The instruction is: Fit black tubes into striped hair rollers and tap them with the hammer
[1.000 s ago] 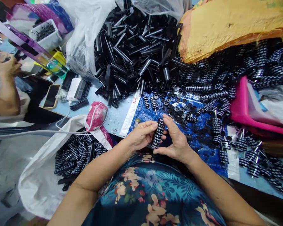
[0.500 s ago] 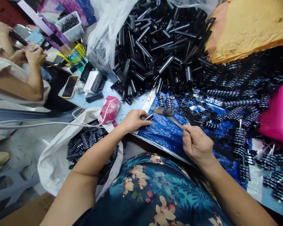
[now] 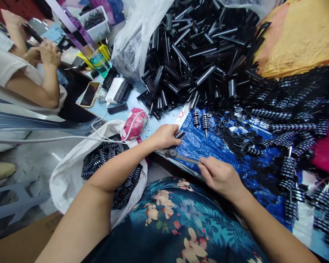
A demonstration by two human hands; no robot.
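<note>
My left hand [image 3: 167,136] is closed around a short black tube [image 3: 180,135] at the table's front edge, one end of it showing past the fingers. In my right hand [image 3: 216,174] is the thin handle of a small hammer [image 3: 185,157]. The hammer's head is just below my left fingers, close to the table edge. Two ribbed black-and-white rollers [image 3: 205,120] lie on the blue plastic sheet [image 3: 192,144] beyond my hands. Behind them rises a large pile of black tubes [image 3: 192,54].
A white sack [image 3: 63,182] of ribbed pieces hangs at the left, near a pink bundle [image 3: 134,123] with a white cable. A phone [image 3: 90,94] lies farther back. Ribbed rollers and a pink container [image 3: 327,146] are at right. Another person's hands [image 3: 48,54] work at upper left.
The hammer has swung down and left, from above the blue sheet to the table edge by my left hand. My left hand still holds the tube. The view has shifted slightly.
</note>
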